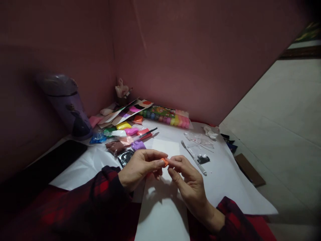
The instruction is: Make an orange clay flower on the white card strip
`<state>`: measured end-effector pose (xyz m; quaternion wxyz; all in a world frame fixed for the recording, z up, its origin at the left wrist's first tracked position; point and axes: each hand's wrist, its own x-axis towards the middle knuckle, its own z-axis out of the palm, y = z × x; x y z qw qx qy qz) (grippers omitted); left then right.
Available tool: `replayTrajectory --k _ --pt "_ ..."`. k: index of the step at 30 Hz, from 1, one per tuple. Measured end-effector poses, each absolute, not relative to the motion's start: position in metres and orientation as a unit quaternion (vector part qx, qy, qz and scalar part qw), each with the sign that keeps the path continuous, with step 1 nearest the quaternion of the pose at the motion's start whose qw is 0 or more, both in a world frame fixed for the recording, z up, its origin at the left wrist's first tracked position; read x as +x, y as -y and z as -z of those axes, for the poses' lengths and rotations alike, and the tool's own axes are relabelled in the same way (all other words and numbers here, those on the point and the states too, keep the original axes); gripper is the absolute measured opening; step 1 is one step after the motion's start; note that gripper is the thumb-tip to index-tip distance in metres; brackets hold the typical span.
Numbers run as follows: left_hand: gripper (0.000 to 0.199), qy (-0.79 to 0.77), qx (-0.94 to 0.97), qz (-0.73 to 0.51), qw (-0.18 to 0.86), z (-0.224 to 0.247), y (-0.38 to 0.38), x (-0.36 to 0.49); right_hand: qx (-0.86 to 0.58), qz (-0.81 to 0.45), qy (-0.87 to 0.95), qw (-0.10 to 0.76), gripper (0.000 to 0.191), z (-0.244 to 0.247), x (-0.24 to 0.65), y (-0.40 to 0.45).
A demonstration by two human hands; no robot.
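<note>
Orange piece (165,162): small, sitting between the two hands, above a white paper strip (163,217). Left hand (144,165): pinching the piece between thumb and fingers. Right hand (188,180): partly open, fingers curling, its index fingertip meeting the piece from the other side, its thumb standing apart below. Fork (193,158): lying on the white-covered surface (225,180), beyond the right hand, tines pointing away. Black scrap (203,159): resting just right of the fork. Clear plastic wrappers (199,140): lying behind the scrap. Packets in plastic, assorted: yellow (123,125), blue (98,137), brown (114,147), purple (138,145) and others, clustering beyond the left hand. Dark-tipped stick (147,133): lying across the packets. Pack of many colours (165,116): lying near the wall. Purple cylinder (67,107): standing at left, leaning in view.
</note>
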<state>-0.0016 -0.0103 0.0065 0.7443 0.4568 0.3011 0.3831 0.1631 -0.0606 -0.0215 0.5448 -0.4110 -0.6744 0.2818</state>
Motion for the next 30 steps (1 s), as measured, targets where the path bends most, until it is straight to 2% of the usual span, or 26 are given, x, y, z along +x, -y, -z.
replayTrajectory --k 5,8,10,14,20,24,30 --pt "0.022 -0.317 0.477 -0.405 0.713 -0.0078 0.0118 -0.0017 -0.464 -0.321 0.593 0.575 0.013 0.0271 0.1627 0.059" --pt "0.019 -0.317 0.514 -0.389 0.695 -0.0079 0.0135 -0.001 -0.449 -0.308 0.638 0.545 0.008 0.0263 0.1624 0.0578" --pt "0.025 -0.312 0.518 -0.388 0.696 -0.0087 0.0144 -0.0004 -0.433 -0.266 0.667 0.545 0.004 0.0251 0.1626 0.0574" --pt "0.038 -0.315 0.485 -0.401 0.711 -0.0099 0.0145 -0.0004 -0.431 -0.203 0.681 0.556 0.011 0.0224 0.1626 0.0583" --pt "0.02 -0.307 0.548 -0.368 0.686 -0.0045 0.0159 0.0011 -0.419 -0.132 0.723 0.533 0.012 0.0197 0.1609 0.0606" --pt "0.021 -0.336 0.536 -0.397 0.665 -0.0056 0.0172 0.0026 -0.419 -0.13 0.726 0.529 0.01 0.0189 0.161 0.0596" --pt "0.025 -0.312 0.498 -0.383 0.713 -0.0073 0.015 0.001 -0.427 -0.115 0.726 0.527 0.016 0.0197 0.1628 0.0581"
